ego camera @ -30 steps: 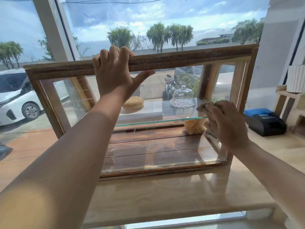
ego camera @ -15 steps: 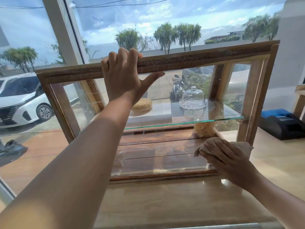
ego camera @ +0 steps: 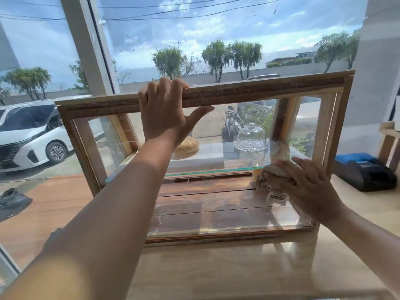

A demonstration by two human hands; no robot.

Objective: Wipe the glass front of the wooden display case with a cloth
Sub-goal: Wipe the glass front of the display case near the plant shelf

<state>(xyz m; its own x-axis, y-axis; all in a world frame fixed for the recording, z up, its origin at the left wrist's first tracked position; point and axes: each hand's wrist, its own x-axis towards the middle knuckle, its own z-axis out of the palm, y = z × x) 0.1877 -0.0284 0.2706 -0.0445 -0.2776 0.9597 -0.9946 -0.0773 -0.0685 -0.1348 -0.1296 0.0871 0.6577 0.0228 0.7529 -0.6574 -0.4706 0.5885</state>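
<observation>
Head view: a wooden display case (ego camera: 216, 92) stands on a pale table (ego camera: 216, 269) by a window. Left hand (ego camera: 164, 113) curls over the case's top rail, grip clamped on it. Right hand (ego camera: 307, 187) presses a bunched cloth (ego camera: 273, 176) flat against the glass front (ego camera: 216, 204) — lower right area, fingers spread.

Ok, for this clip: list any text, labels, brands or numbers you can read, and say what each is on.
Nothing can be read.
Cloth tag: a small white label with a dark strip hangs from the cloth under the right hand; its print is too blurred to read.
Black device on the counter: no legible marking.
White car outside: no plate or badge legible.
</observation>
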